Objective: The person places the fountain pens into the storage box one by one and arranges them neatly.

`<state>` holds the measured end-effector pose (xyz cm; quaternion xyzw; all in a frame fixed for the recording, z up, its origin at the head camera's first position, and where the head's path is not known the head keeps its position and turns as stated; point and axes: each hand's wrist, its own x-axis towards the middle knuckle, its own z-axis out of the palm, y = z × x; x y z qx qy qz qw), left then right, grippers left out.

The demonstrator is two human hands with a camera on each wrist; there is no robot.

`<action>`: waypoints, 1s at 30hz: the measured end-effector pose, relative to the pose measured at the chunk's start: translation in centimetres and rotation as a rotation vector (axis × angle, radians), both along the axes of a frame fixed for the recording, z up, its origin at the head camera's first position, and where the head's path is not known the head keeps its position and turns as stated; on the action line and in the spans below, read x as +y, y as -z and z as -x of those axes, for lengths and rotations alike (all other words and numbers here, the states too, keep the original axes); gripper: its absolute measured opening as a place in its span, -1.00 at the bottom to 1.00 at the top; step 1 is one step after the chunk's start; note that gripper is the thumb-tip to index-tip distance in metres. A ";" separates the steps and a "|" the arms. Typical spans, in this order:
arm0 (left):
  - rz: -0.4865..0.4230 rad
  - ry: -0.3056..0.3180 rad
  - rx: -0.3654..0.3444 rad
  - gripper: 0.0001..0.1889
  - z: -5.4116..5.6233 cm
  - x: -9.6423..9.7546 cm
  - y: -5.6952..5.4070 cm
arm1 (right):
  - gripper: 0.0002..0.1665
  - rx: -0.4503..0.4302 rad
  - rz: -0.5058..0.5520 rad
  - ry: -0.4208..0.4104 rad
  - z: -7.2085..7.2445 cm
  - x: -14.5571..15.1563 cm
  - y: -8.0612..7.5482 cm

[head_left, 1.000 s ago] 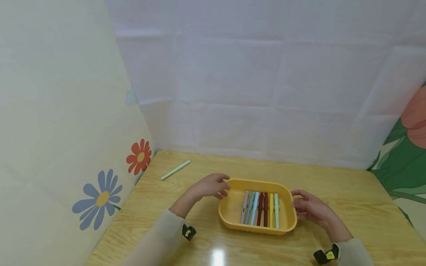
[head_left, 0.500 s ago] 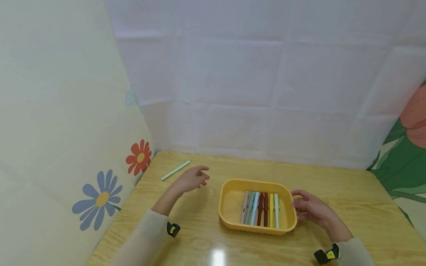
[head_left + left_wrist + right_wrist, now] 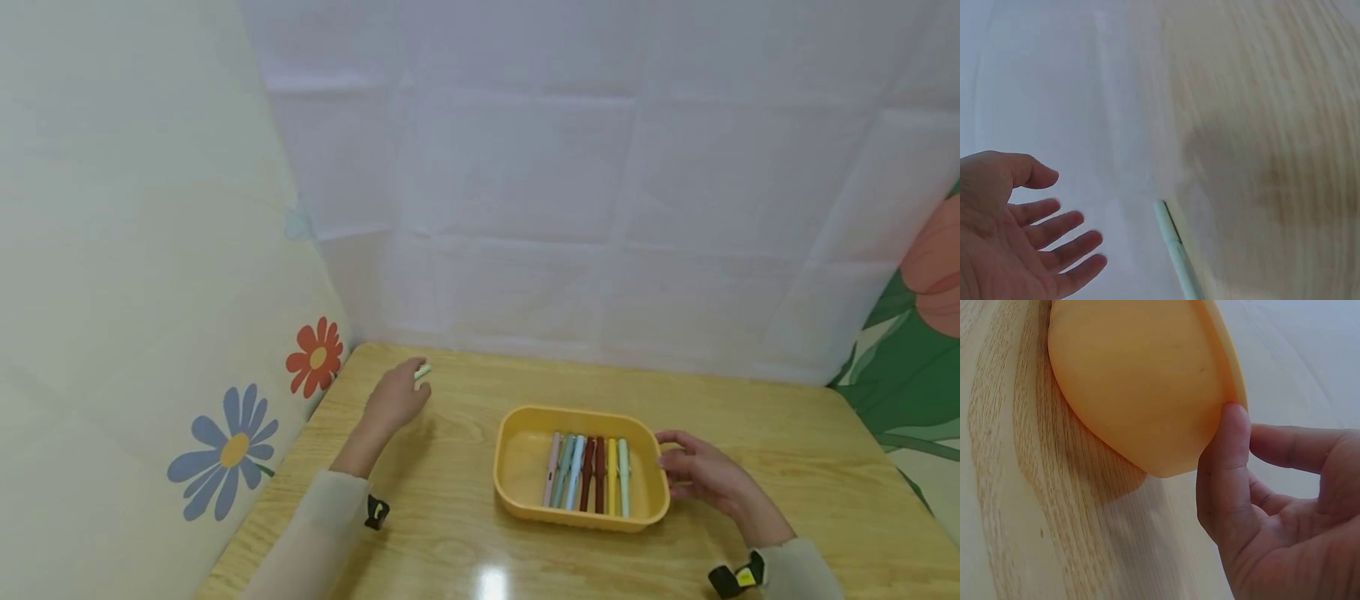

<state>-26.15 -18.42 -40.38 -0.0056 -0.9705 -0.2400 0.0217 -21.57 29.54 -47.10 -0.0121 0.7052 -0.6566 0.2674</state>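
Observation:
My left hand [image 3: 396,396] is over a light green capped pen [image 3: 422,372] at the table's far left, covering most of it in the head view. In the left wrist view its fingers are spread and relaxed, with the pen [image 3: 1175,250] lying apart from them. My right hand [image 3: 701,471] holds the right end of a yellow tray [image 3: 570,517], fingertips and thumb at its rim [image 3: 1229,356]. Inside the tray several pens lie side by side: a pink one [image 3: 551,471], bluish ones, dark red ones [image 3: 599,475], a yellow one [image 3: 612,479] and a pale green one [image 3: 624,479].
The tray stands on a wood-grain table [image 3: 465,542]. A white cloth [image 3: 525,208] hangs along the back edge, and a flower-printed cloth [image 3: 150,292] borders the left side. Another printed cloth [image 3: 915,367] is at the right.
My left hand has moved from the tray's left end, leftward and away across the table, to the light green pen. The right hand and the tray have stayed in place.

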 end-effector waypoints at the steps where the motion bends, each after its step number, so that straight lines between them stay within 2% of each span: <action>1: 0.027 -0.011 0.012 -0.41 0.1 -0.2 0.1 | -0.31 0.000 0.002 0.000 0.0 0.0 0.0; 5: 0.094 -0.039 0.020 -0.37 0.4 -0.8 0.6 | -0.31 0.000 0.005 -0.001 0.0 0.0 0.0; 11: 0.176 -0.051 -0.039 -0.34 1.4 -1.7 1.5 | -0.33 0.000 0.021 -0.011 -0.1 0.1 -0.1; 18: 0.176 -0.078 -0.129 -0.27 2.5 -2.5 2.4 | -0.40 -0.008 0.064 -0.027 -0.3 0.1 -0.2; 24: 0.177 -0.087 -0.193 -0.25 2.4 -2.9 2.7 | -0.39 -0.008 0.069 -0.028 -0.5 0.0 -0.2; 30: 0.182 -0.066 -0.235 -0.29 2.0 -3.2 2.8 | -0.38 -0.007 0.068 -0.027 -0.5 -0.1 -0.2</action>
